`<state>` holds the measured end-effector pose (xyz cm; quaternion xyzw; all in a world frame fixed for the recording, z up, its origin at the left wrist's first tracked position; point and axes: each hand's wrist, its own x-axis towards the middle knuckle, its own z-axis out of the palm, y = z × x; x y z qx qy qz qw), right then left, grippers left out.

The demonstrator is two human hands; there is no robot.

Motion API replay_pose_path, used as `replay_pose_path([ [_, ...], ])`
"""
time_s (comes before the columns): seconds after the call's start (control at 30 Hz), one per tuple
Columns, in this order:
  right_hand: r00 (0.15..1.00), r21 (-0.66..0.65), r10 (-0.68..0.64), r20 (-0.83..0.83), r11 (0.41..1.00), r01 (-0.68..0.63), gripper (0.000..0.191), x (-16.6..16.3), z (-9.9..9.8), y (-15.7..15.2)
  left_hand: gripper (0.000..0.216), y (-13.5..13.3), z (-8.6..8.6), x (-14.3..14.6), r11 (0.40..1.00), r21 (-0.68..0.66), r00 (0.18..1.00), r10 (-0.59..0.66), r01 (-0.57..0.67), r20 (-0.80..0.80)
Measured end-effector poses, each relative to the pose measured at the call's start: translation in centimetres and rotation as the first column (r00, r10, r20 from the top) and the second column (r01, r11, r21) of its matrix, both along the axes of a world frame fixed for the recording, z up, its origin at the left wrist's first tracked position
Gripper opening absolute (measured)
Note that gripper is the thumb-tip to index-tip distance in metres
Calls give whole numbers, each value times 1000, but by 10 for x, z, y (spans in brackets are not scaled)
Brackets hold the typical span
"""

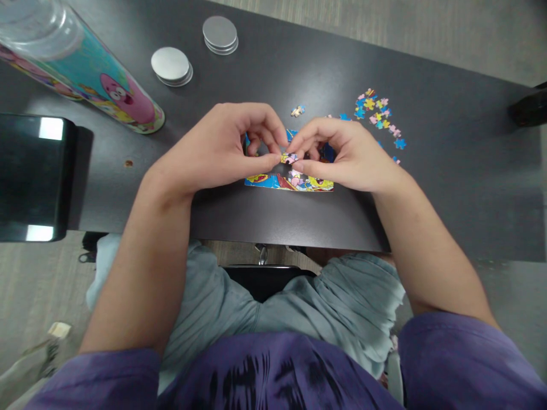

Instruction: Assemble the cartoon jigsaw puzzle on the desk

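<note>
Between my two hands is a small colourful jigsaw piece (289, 158), yellow, pink and white. My left hand (239, 142) pinches its left end between thumb and fingers. The thumb and fingers of my right hand (337, 149) are closed on its right end. Below the hands lies a partly joined jigsaw puzzle (273, 181), its bottom border showing blue, yellow and pink cartoon figures. The puzzle's upper part and sides are largely hidden by my fingers. A loose jigsaw piece (298, 111) rests on the table just beyond my hands.
Loose jigsaw pieces (376, 111) lie scattered to the right on the dark table (448, 148). Two stacks of round metal discs, one nearer (171, 65) and one farther (220, 34), stand at the back left. A cartoon-printed cylinder (102, 80) and a black device (32, 171) are at the left.
</note>
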<state>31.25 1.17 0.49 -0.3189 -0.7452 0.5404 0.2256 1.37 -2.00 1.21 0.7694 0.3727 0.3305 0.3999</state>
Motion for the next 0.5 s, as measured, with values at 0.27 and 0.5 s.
replay_pose_path([
  [0.27,999,193,-44,2,980,42,35,8,-3,6,17,5,-5,-5,998,-14,997,-66,66,-48],
  [0.5,994,185,-100,48,979,90,35,7,2,3,17,2,-5,-5,995,-55,994,-91,87,-67],
])
